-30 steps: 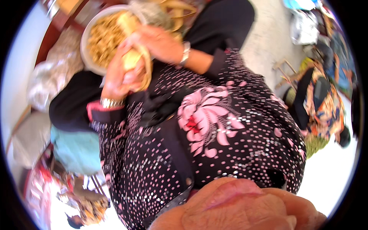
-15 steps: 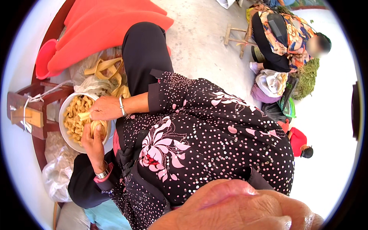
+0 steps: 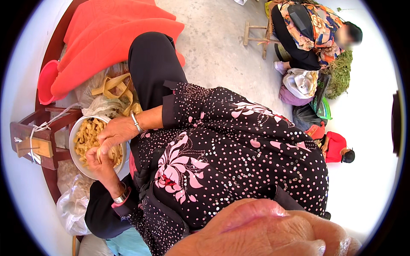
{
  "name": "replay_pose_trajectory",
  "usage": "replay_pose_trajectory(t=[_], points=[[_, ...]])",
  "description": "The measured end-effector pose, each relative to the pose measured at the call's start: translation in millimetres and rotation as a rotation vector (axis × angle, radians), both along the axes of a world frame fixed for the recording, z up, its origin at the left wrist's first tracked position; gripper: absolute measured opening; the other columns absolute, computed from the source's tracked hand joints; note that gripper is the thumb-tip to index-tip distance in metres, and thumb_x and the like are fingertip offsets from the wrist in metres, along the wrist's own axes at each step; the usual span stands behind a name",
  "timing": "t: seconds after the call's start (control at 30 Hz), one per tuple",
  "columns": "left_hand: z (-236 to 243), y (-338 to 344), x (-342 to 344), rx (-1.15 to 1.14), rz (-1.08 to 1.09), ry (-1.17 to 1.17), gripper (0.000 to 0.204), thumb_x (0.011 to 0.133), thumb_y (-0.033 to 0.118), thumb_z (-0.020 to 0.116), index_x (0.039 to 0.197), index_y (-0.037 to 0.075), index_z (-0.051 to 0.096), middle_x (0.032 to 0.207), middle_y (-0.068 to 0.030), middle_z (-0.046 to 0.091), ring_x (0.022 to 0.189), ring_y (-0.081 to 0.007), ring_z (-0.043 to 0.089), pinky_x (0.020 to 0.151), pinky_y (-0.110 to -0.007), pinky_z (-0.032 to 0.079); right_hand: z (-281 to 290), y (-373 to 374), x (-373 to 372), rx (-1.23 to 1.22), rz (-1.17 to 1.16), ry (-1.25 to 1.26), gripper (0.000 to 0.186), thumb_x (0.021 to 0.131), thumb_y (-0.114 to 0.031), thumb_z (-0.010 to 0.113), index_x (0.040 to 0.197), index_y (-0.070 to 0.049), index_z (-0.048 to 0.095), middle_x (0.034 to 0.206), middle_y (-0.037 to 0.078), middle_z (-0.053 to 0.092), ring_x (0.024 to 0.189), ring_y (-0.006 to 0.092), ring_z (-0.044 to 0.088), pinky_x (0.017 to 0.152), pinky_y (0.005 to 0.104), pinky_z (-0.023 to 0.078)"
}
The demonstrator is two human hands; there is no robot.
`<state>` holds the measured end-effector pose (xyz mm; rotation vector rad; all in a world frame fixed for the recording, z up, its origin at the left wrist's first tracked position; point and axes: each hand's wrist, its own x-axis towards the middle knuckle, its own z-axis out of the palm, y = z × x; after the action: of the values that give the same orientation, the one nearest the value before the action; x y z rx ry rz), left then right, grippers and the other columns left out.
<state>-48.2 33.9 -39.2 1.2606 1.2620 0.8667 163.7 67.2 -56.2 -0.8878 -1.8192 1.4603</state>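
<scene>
A white round bowl (image 3: 78, 162) is full of tan, knotted or plaited strip pieces (image 3: 89, 132) that look like dried plant fibre. Over its rim, my left hand (image 3: 101, 165), with a metal watch on the wrist, pinches a pale yellow strip (image 3: 99, 155). My right hand (image 3: 118, 130), wearing a bangle, is closed against the left fingertips at the same strip. Its fingers partly hide the strip, so where the strip ends cannot be made out. More tan strip (image 3: 114, 154) lies beside the left fingers.
A brown wooden stool (image 3: 46, 136) tied with cord stands beside the bowl. Wide loose strips (image 3: 121, 87) and plastic bags (image 3: 77, 202) lie near my legs. Red cloth (image 3: 115, 34) covers something next to a red basin (image 3: 47, 81). A seated person (image 3: 318, 30) is across the floor.
My right hand has come down against the left fingertips, and the short strip end that stuck out is now mostly covered. The whole view has shifted slightly.
</scene>
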Motion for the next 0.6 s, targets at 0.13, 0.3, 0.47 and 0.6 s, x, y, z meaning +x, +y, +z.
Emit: replay_pose_trajectory(t=[0.13, 0.3, 0.47, 0.6], points=[[5, -2, 2, -0.209, 0.049, -0.573, 0.031, 0.101, 0.019, 0.068, 0.126, 0.007, 0.056, 0.112, -0.0046, 0.063, 0.095, -0.0127, 0.063, 0.083, -0.027, 0.054, -2, 0, -3, 0.107, 0.001, 0.120, 0.053, 0.103, -0.057, 0.052, 0.102, -0.005, 0.064, 0.085, 0.015, 0.066, 0.080, 0.0300, 0.066, 0.072, 0.0424, 0.050], [16, -5, 3, -0.192, -0.096, -0.518, 0.057, 0.099, 0.019, 0.068, 0.148, 0.002, 0.045, 0.127, -0.0097, 0.062, 0.109, -0.0150, 0.062, 0.094, -0.026, 0.051, -7, 5, 2, -0.011, 0.059, 0.180, 0.050, 0.104, -0.052, 0.053, 0.097, -0.003, 0.064, 0.080, 0.010, 0.063, 0.077, 0.0188, 0.061, 0.071, 0.0368, 0.049], [20, -5, 14, 0.082, -0.121, -0.008, 0.060, 0.101, 0.026, 0.066, 0.150, -0.001, 0.046, 0.138, -0.0116, 0.057, 0.120, -0.0175, 0.059, 0.097, -0.027, 0.048, -9, -1, 5, -0.178, 0.033, 0.199, 0.052, 0.105, -0.052, 0.052, 0.095, -0.002, 0.063, 0.077, 0.006, 0.059, 0.074, 0.0137, 0.057, 0.067, 0.0337, 0.048], [19, 1, 24, 0.472, -0.217, 0.258, 0.062, 0.105, 0.035, 0.060, 0.152, -0.002, 0.045, 0.142, -0.0129, 0.054, 0.119, -0.0192, 0.057, 0.096, -0.030, 0.046, -13, -2, 2, -0.220, 0.000, 0.228, 0.054, 0.105, -0.052, 0.051, 0.094, -0.002, 0.064, 0.077, 0.004, 0.059, 0.071, 0.0127, 0.056, 0.063, 0.0320, 0.047]])
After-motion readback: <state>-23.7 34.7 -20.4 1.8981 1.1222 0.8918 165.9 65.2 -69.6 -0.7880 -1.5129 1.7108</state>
